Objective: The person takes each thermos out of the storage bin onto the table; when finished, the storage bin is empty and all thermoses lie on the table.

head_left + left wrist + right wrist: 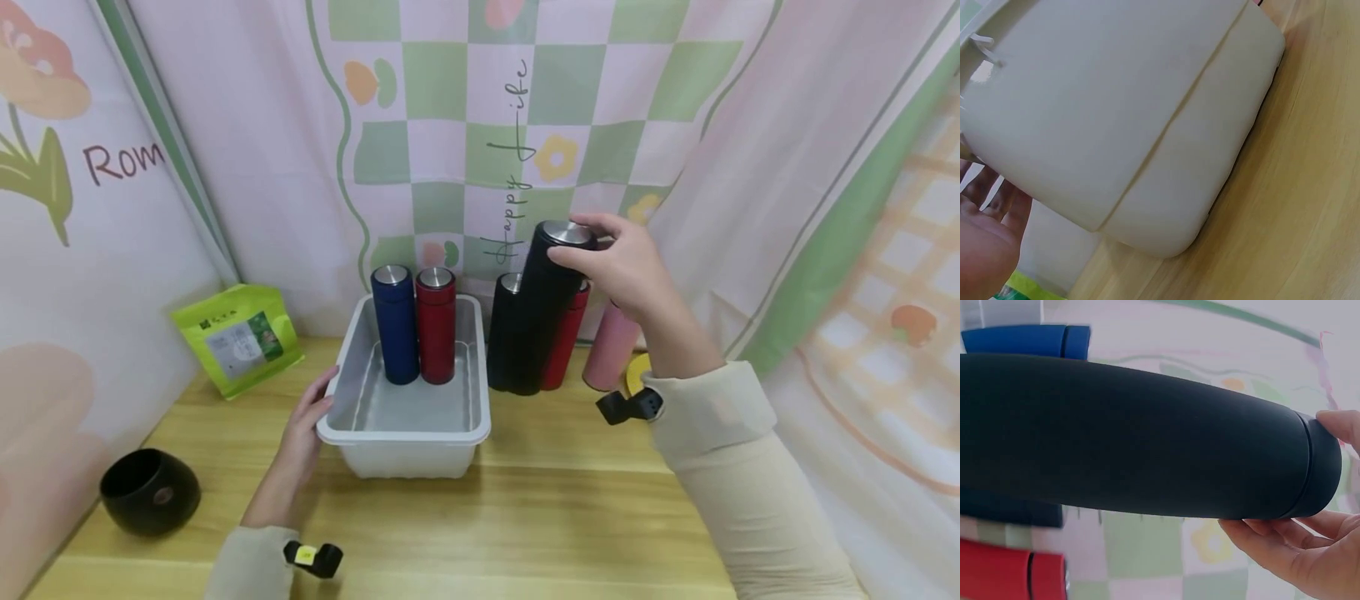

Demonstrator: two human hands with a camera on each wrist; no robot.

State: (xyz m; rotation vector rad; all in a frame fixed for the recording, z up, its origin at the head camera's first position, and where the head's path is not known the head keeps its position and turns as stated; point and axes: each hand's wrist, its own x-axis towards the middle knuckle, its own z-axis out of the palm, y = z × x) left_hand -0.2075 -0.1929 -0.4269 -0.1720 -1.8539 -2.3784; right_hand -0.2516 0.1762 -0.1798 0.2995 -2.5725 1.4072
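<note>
the right hand (626, 271) pinched the black flask (543, 308) only by its cap, lifted just right of the tub (405, 429) that the left hand's (303, 433) relaxed fingers steadied, so a slip could have toppled the flasks beside it.

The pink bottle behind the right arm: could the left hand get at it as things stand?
Probably not easily. The left hand rests on the white bin, and the black bottle and right hand stand between it and the pink bottle.
</note>
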